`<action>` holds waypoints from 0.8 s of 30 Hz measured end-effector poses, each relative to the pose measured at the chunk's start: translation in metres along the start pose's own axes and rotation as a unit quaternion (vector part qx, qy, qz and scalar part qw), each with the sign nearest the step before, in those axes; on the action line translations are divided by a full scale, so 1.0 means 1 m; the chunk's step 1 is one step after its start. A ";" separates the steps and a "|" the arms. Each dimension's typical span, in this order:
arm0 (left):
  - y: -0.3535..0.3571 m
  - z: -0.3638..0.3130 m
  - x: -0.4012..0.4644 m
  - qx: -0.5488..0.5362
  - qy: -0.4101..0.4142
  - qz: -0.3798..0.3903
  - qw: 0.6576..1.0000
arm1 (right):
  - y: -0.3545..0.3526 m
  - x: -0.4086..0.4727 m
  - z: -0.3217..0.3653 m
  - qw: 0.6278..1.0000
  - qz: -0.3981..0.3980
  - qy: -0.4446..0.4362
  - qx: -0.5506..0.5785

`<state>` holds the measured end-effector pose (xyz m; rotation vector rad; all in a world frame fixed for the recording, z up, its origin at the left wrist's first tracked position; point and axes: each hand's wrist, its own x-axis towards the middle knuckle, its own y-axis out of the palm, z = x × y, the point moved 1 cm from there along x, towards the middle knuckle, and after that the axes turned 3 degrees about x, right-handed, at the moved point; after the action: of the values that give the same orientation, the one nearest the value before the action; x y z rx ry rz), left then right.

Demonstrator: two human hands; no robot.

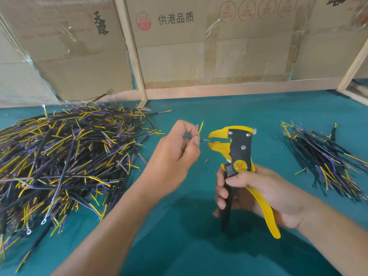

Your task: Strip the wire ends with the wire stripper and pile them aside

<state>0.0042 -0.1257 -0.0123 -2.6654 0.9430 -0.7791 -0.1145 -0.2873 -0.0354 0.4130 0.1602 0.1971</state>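
My left hand [175, 154] pinches a short wire [200, 128] whose yellow and bare copper ends stick up above my fingers, while a thin purple end points right into the stripper's jaws. My right hand [256, 192] grips the yellow and black wire stripper [239, 152] by its handles, upright, jaws facing left and touching that purple end. A large heap of black cables with yellow and purple ends [59, 156] lies at the left. A smaller pile of the same cables [326, 156] lies at the right.
A teal cloth [179, 236] covers the table. Small bits of cut insulation [207, 160] lie between my hands. Cardboard boxes [179, 46] and wooden posts [131, 50] wall off the back edge.
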 end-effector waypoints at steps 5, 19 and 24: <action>0.002 -0.003 -0.002 0.039 0.018 0.016 0.999 | 0.002 0.000 -0.003 1.000 0.018 -0.005 0.002; 0.007 -0.007 -0.004 0.122 0.034 0.022 0.992 | 0.004 0.000 -0.008 0.999 0.034 0.006 0.028; 0.008 -0.003 -0.004 0.075 0.015 0.018 0.997 | 0.005 0.000 -0.009 0.999 0.040 0.010 0.026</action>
<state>-0.0043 -0.1294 -0.0140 -2.5078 0.8983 -0.8503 -0.1170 -0.2793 -0.0417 0.4705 0.1699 0.2765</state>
